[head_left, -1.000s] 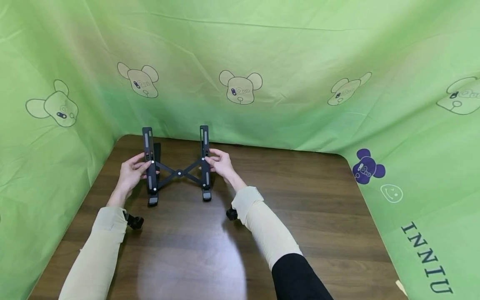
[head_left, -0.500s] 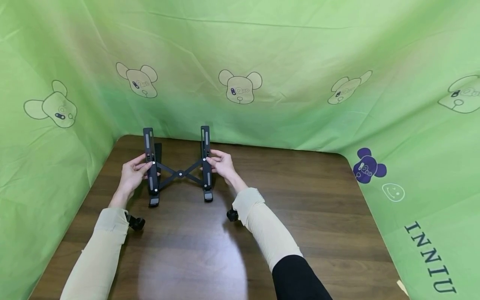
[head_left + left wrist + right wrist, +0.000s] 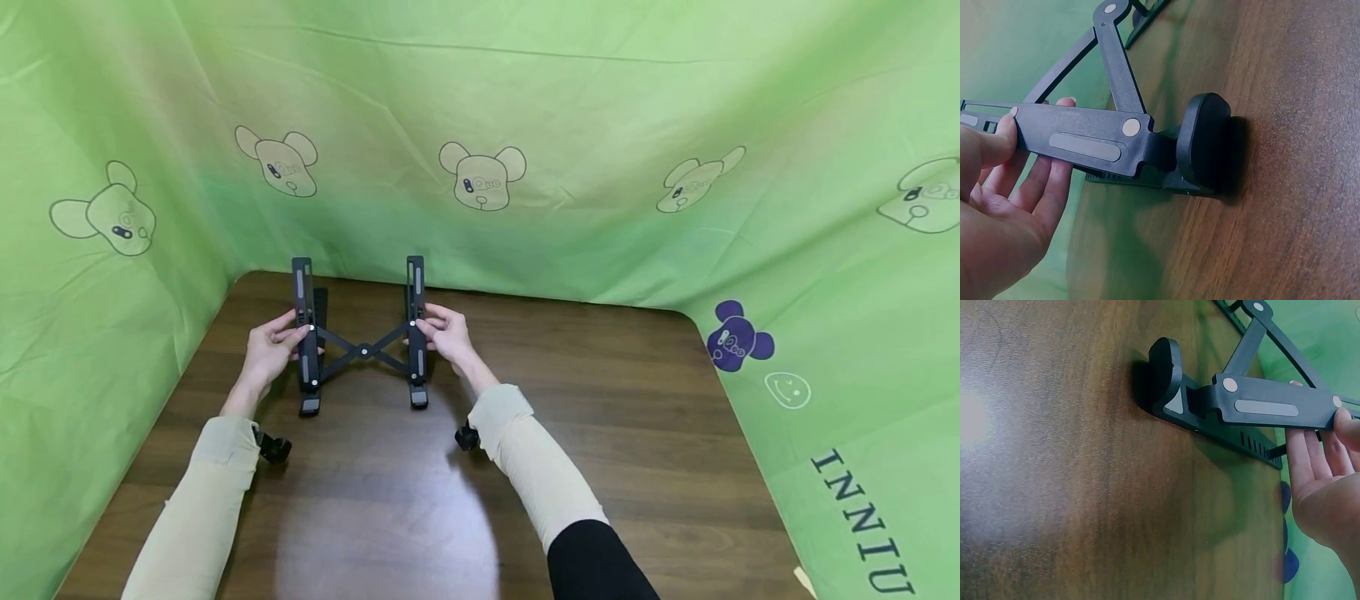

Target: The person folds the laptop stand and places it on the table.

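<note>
A black folding laptop stand (image 3: 364,351) stands unfolded near the table's back edge, its two long arms joined by an X of crossed bars. Grey pads (image 3: 1085,146) line the arms, and a lipped front foot (image 3: 1165,372) shows at the near end. My left hand (image 3: 268,354) grips the left arm, thumb on top by a pivot and fingers beneath. On the other side, my right hand (image 3: 450,336) pinches the right arm (image 3: 1266,406) the same way, its fingers reaching under. Both upper arms slope up away from the base bars.
The stand rests on a brown wood-grain table (image 3: 600,400). A green curtain (image 3: 570,100) printed with bear heads rises right behind the table and along both sides. Black wrist cameras (image 3: 274,448) hang under each cuff. A small pale scrap (image 3: 804,581) lies at the right edge.
The stand and both hands have shifted slightly to the right and nearer in the head view. Both hands keep their hold on the arms.
</note>
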`<state>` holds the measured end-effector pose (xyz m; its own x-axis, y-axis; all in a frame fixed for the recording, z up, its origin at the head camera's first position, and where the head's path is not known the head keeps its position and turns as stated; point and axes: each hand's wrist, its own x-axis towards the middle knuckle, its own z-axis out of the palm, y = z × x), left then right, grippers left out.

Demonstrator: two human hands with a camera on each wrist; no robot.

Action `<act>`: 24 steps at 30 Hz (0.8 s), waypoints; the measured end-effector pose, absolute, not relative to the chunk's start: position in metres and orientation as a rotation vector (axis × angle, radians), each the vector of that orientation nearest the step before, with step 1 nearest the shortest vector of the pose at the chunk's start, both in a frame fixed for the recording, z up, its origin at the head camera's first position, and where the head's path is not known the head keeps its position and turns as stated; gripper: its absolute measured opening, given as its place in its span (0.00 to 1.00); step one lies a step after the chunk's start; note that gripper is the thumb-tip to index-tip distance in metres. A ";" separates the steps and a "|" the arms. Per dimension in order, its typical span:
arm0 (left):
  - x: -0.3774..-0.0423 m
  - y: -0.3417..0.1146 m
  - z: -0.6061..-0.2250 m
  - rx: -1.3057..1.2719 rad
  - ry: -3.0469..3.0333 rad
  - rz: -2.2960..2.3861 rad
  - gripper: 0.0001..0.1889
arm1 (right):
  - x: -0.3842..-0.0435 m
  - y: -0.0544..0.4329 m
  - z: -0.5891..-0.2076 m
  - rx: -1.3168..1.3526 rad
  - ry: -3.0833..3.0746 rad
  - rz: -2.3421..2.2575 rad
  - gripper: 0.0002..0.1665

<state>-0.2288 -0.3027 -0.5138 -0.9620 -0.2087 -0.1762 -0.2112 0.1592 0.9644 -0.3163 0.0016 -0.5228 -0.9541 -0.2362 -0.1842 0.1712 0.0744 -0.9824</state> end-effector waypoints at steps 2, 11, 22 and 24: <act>-0.229 -0.302 -0.514 -0.429 2.395 1.984 0.31 | -0.316 0.003 -0.524 -0.067 2.054 -1.962 0.29; -0.228 -0.301 -0.516 -0.409 2.391 1.999 0.31 | -0.312 0.007 -0.526 -0.078 2.057 -1.969 0.30; -0.230 -0.299 -0.521 -0.412 2.345 2.038 0.32 | -0.310 0.010 -0.526 -0.084 2.078 -1.969 0.29; -0.229 -0.299 -0.520 -0.409 2.335 2.044 0.32 | -0.309 0.011 -0.526 -0.085 2.074 -1.971 0.29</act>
